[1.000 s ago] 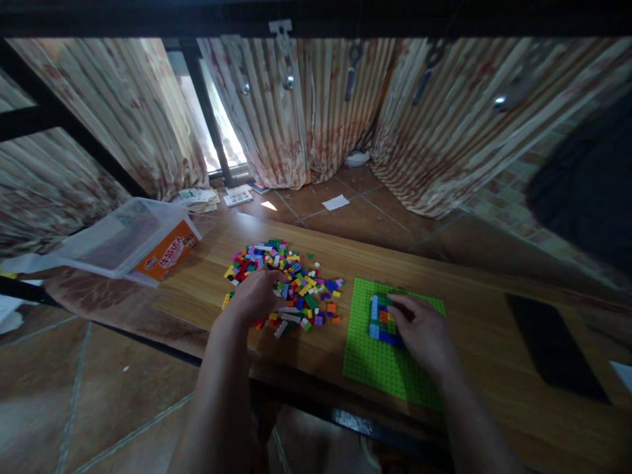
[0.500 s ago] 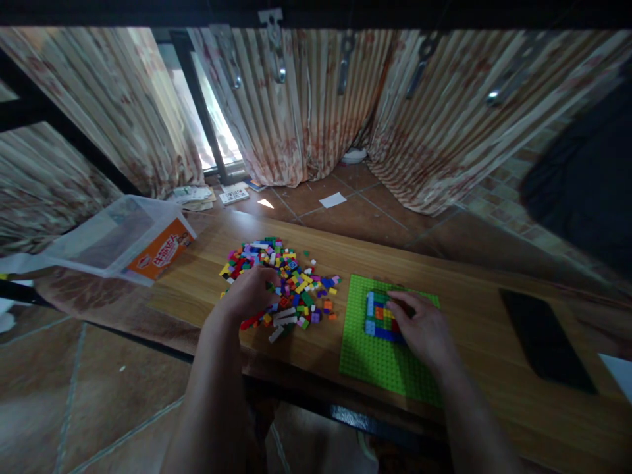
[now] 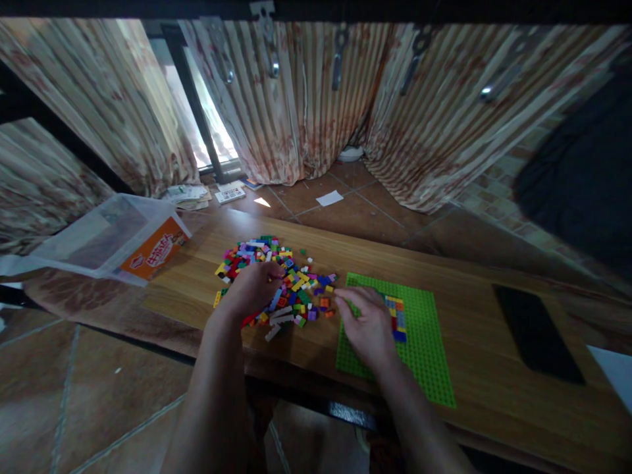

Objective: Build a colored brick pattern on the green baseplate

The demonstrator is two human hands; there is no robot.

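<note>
A heap of loose toy building bricks [image 3: 296, 282] in many colours lies on the wooden tabletop. Over its left part is my left hand [image 3: 251, 288], with the fingers curled and pressed together among the bricks; anything in them is hidden. On the green baseplate [image 3: 424, 368] sits a flat block of blue, yellow, red and orange bricks [image 3: 397, 317]. My right hand [image 3: 368, 324] hovers above the baseplate's left side and covers part of that block. Its fingers stretch left towards the heap's edge, thumb and forefinger slightly apart, and I see nothing between them.
A clear plastic bin [image 3: 106, 237] with an orange label stands at the table's left end. To the right of the baseplate lies a flat black object [image 3: 536, 332], with white paper [image 3: 612, 372] past it. Hooks hang from the dark bar overhead.
My right hand has moved left from the brick block to the baseplate's left edge, uncovering the block's right side. My left hand stays over the heap, its fingers drawn closer together.
</note>
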